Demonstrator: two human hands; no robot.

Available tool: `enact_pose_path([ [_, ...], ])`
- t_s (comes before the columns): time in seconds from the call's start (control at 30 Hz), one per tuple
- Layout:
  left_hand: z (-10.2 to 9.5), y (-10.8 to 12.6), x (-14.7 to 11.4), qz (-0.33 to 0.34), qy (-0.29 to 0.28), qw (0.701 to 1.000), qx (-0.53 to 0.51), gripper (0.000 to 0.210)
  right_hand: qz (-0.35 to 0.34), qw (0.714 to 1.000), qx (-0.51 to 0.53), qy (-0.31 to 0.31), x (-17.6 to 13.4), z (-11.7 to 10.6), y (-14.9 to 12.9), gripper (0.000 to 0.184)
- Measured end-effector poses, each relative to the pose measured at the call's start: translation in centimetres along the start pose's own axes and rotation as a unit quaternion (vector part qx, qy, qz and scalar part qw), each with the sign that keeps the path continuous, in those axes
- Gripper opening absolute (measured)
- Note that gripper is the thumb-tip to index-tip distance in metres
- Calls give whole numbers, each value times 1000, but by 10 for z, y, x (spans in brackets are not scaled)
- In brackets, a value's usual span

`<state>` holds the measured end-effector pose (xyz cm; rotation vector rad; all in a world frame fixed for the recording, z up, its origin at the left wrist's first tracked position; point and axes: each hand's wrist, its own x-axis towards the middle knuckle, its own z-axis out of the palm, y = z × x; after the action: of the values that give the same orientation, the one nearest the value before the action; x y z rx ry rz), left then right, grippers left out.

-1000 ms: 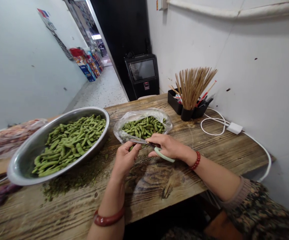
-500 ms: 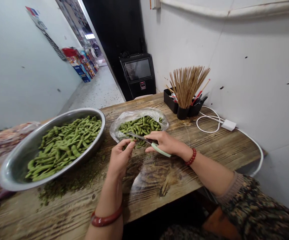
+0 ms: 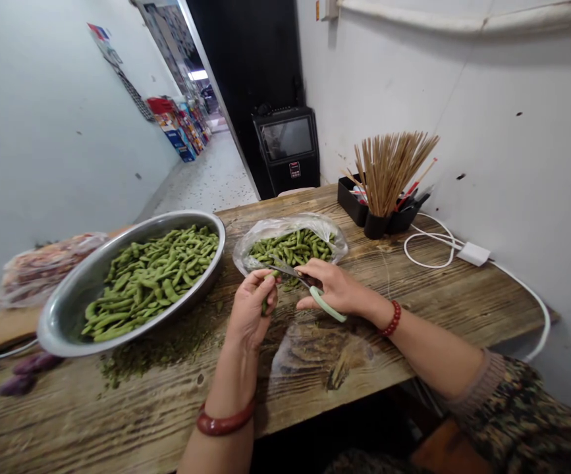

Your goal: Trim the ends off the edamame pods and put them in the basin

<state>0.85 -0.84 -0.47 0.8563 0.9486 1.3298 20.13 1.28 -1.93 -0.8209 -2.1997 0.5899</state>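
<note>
While the left hand (image 3: 251, 309) is pinching a green pod (image 3: 265, 307) between thumb and fingers, the right hand (image 3: 333, 284) is gripping scissors (image 3: 325, 305) by their pale green handle, the blades pointing toward the pod. Both hands are staying close to the near edge of a clear plastic bag (image 3: 265, 229), which is holding more pods (image 3: 298, 247). Left of it, a metal bowl (image 3: 51, 329) full of pods is resting on the wooden table (image 3: 166, 408).
</note>
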Motion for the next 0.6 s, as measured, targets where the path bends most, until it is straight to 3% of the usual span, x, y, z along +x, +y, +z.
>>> enact_pose_path([
  [0.27,2,-2,-3,-4,-5,999,37,21,-5,1000,11,6,0,0,-4,51],
  [0.6,-1,1,1,-1,13,1000,-19,21,-23,1000,4,-2,0,0,0,40],
])
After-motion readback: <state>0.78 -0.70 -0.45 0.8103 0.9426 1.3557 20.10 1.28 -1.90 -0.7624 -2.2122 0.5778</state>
